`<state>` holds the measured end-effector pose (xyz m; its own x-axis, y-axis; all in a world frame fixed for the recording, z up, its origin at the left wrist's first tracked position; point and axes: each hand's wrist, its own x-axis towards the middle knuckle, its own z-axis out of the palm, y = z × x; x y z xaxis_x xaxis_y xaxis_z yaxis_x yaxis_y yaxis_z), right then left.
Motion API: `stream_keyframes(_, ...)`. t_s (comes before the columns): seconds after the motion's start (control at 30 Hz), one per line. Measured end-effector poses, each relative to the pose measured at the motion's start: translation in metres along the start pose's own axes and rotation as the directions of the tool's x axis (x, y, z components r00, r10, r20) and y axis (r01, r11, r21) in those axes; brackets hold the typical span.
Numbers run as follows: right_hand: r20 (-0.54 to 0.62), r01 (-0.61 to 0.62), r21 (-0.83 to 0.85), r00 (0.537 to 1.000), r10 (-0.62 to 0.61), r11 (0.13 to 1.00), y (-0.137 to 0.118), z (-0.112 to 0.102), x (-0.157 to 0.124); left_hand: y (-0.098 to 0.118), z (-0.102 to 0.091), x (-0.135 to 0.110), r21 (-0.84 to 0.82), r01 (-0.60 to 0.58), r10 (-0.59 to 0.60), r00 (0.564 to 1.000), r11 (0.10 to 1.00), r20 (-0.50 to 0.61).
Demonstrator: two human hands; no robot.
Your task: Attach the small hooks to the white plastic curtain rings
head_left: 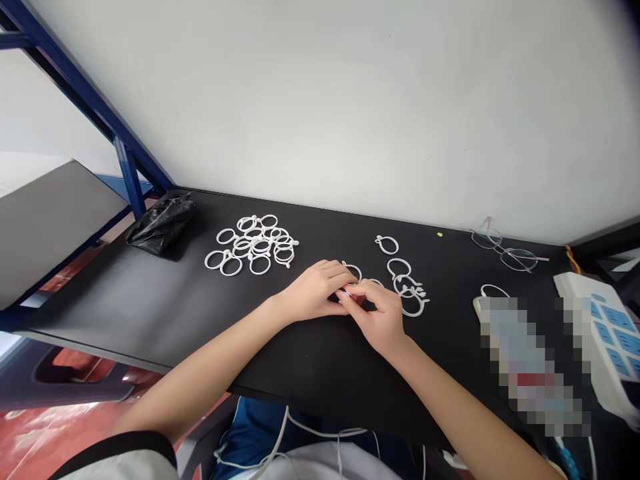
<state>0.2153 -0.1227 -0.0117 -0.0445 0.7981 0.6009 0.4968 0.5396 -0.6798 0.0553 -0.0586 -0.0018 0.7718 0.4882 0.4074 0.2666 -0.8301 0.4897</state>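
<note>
My left hand and my right hand meet at the middle of the black tabletop. Their fingertips pinch a white plastic curtain ring, partly hidden by my fingers. A heap of similar rings lies to the left of my hands, some overlapping. To the right of my right hand is a smaller linked group of rings. One separate ring lies farther back.
A crumpled black plastic bag sits at the back left. Wire-rimmed glasses, a white cable, a pixelated object and a blue-and-white power strip lie to the right. A wall runs behind the table, with a blue metal frame at left.
</note>
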Motion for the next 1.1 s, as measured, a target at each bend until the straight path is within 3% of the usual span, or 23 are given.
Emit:
stream_keyframes(0.5, 0.037, -0.008, 0.086, 0.999, 0.005, 0.996, -0.005, 0.002, -0.002, 0.003, -0.004, 0.0, -0.057, 0.066, -0.064, 0.998, 0.996, 0.027)
stream_keyframes(0.67, 0.027, 0.012, 0.106, 1.0, -0.014, 0.994, -0.005, 0.0, 0.001, 0.005, -0.008, 0.0, -0.183, 0.157, -0.159, 0.987, 0.971, 0.004)
stream_keyframes(0.87, -0.02, 0.006, 0.136, 1.0, -0.003, 0.991, -0.009, -0.002, 0.001, 0.001, -0.012, -0.001, -0.482, 0.277, -0.313, 0.95, 0.831, 0.005)
stream_keyframes(0.97, -0.059, 0.034, 0.125, 0.998, -0.026, 0.992, -0.01, -0.002, 0.0, 0.0, -0.012, -0.001, -0.573, 0.293, -0.335, 0.942, 0.765, 0.034)
stream_keyframes(1.1, -0.115, 0.016, 0.097, 0.993, -0.005, 0.995, -0.007, -0.001, -0.001, 0.0, -0.016, 0.001, -0.726, 0.312, -0.312, 0.94, 0.613, 0.14)
